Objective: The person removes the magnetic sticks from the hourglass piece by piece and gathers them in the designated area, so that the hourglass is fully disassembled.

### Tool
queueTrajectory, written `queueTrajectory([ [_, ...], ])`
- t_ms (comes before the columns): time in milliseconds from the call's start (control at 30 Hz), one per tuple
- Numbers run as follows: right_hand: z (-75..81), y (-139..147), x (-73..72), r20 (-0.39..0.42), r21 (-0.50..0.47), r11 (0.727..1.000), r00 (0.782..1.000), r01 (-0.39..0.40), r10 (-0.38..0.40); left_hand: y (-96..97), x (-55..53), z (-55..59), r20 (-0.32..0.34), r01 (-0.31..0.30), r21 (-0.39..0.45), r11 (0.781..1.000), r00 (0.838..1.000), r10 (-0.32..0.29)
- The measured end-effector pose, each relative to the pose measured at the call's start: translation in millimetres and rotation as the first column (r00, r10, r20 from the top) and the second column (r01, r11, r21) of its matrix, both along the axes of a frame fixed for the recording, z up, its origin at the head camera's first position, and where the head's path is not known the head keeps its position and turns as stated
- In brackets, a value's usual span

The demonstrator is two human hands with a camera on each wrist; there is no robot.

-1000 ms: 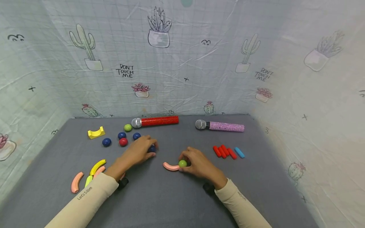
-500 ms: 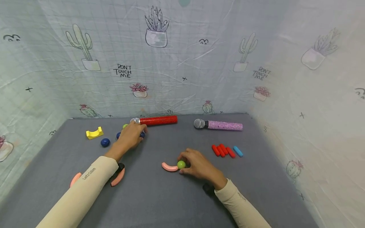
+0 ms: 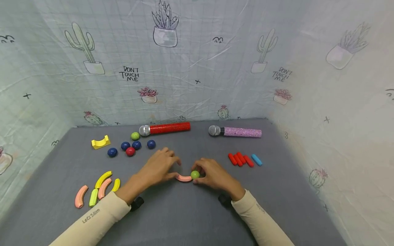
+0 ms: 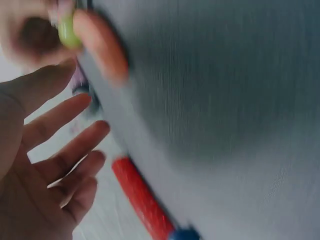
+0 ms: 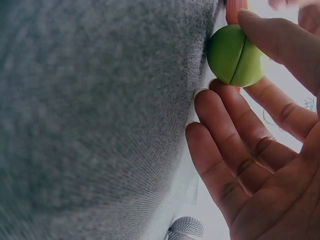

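Near the table's middle, a green ball (image 3: 195, 175) meets the right end of a salmon-pink curved piece (image 3: 184, 178). My right hand (image 3: 213, 174) pinches the ball between thumb and fingers; the right wrist view shows a seam line on the ball (image 5: 235, 56). At the piece's left end, my left hand (image 3: 157, 167) hovers with its thumb tip close by. Its fingers (image 4: 75, 145) are spread and relaxed in the left wrist view, holding nothing. A dark blue ball (image 3: 151, 144) lies beyond the left hand, beside other blue balls, a red ball (image 3: 130, 151) and another green ball (image 3: 135, 136).
Behind lie a red microphone (image 3: 169, 128) and a pink glittery microphone (image 3: 242, 132). Several red cylinders (image 3: 241, 158) and a blue one (image 3: 257, 160) are at right. At left are a yellow cradle-shaped block (image 3: 101, 142) and several curved pieces (image 3: 81, 196).
My left hand carried a blue ball back and left to the other balls, let it go, then returned to the curved piece. The right hand kept its pinch on the green ball.
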State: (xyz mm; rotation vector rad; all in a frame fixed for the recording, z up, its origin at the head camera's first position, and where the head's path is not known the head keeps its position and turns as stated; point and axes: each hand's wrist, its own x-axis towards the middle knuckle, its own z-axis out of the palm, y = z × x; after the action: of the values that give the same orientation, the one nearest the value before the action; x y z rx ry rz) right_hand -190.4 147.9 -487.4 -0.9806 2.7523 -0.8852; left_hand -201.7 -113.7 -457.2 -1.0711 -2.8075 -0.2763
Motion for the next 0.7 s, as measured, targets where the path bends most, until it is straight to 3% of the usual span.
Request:
queueTrajectory([
  [100, 2.0, 0, 0.5, 0.009, -0.005, 1.000, 1.000, 0.002, -0.002, 12.5, 15.6, -9.6, 0.033, 0.066, -0.011, 0.998, 0.997, -0.065],
  [200, 2.8, 0, 0.8, 0.013, -0.008, 1.000, 1.000, -0.002, 0.002, 19.3, 22.8, -19.5, 0.019, 0.086, 0.004, 0.996, 0.996, -0.086],
  [400, 0.1, 1, -0.2, 0.030, -0.032, 0.999, 0.999, -0.020, 0.021, 23.7, 23.6, -32.2, -0.028, 0.111, 0.040, 0.993, 0.994, -0.110],
  [533, 0.3, 4, -1.5, 0.012, -0.047, 0.999, 1.000, -0.027, 0.027, 19.9, 24.3, -36.3, -0.019, 0.145, 0.068, 0.987, 0.989, -0.144],
  [600, 1.3, 7, -2.8, 0.003, -0.052, 0.998, 1.000, -0.020, 0.020, 14.4, 25.9, -35.5, 0.003, 0.139, 0.092, 0.986, 0.990, -0.140],
  [700, 3.9, 13, -5.4, 0.007, -0.049, 0.999, 1.000, 0.008, -0.007, 0.5, 29.9, -32.1, 0.071, 0.082, 0.131, 0.988, 0.993, -0.091],
])
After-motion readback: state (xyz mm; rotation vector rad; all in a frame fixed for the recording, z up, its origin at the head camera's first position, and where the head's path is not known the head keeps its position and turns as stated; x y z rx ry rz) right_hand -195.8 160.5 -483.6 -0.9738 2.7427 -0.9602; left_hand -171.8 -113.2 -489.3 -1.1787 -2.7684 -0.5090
